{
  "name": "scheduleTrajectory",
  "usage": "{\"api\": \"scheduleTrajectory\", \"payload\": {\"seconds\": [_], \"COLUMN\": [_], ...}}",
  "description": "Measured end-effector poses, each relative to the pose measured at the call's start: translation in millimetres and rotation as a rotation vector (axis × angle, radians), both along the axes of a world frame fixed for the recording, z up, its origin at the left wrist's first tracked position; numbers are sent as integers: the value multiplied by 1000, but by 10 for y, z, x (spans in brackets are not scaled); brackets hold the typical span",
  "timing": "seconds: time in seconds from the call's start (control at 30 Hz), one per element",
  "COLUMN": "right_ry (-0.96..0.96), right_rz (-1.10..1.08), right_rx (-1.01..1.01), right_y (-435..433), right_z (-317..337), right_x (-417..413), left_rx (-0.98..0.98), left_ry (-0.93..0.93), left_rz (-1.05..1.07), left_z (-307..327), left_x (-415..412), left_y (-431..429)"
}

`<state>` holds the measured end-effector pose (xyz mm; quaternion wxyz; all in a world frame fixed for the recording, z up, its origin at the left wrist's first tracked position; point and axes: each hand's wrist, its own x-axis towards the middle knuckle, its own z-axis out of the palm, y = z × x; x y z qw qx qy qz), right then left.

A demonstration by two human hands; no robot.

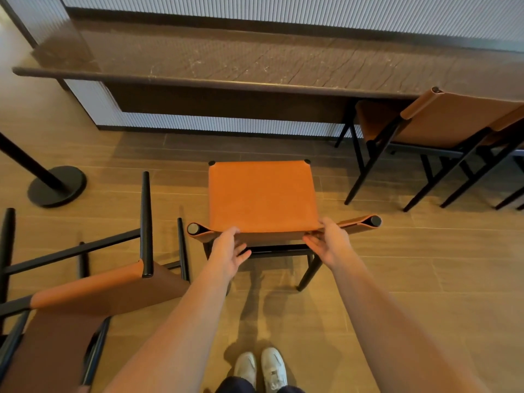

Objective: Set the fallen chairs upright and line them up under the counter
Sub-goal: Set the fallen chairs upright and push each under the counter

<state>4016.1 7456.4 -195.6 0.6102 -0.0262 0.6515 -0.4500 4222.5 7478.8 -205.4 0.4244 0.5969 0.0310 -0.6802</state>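
Wood-plank floor, dark counter (255, 61) far. Centre: upright chair (261, 194), standing short of the counter; fallen chair (85, 293) lies near left. Risk: an off-square push may swing a leg into the fallen chair or skid the feet. Left hand (228, 249) and right hand (330, 242) rest on the backrest (355, 222), thumbs on top, fingers (245, 252) loose and unclenched against its near face.

Floor: warm wood-look planks (425, 279). Far side: pale fluted wall panelling (283, 9). Left: black stanchion (56, 191), round base on floor, post leaning out of view.
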Motion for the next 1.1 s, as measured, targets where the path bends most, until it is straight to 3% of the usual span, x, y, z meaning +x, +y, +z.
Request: {"api": "scheduleTrajectory", "payload": {"seconds": [0.23,0.43,0.67,0.9,1.1], "right_ry": [-301,-312,-247,-204,-213], "right_rz": [-190,-216,-133,-125,-108], "right_rx": [151,216,291,219,153], "right_y": [-253,-455,-738,-1371,-1872], "right_z": [-26,-93,-81,69,269], "right_x": [-188,-311,-318,-300,-261], "left_rx": [48,107,149,186,161], "left_ry": [142,1,-26,45,-15], "left_rz": [151,233,264,251,167], "left_z": [-30,-8,98,501,658], "left_x": [-130,-230,-224,-76,20], "left_y": [-228,-472,-659,-1228,-1686]}}
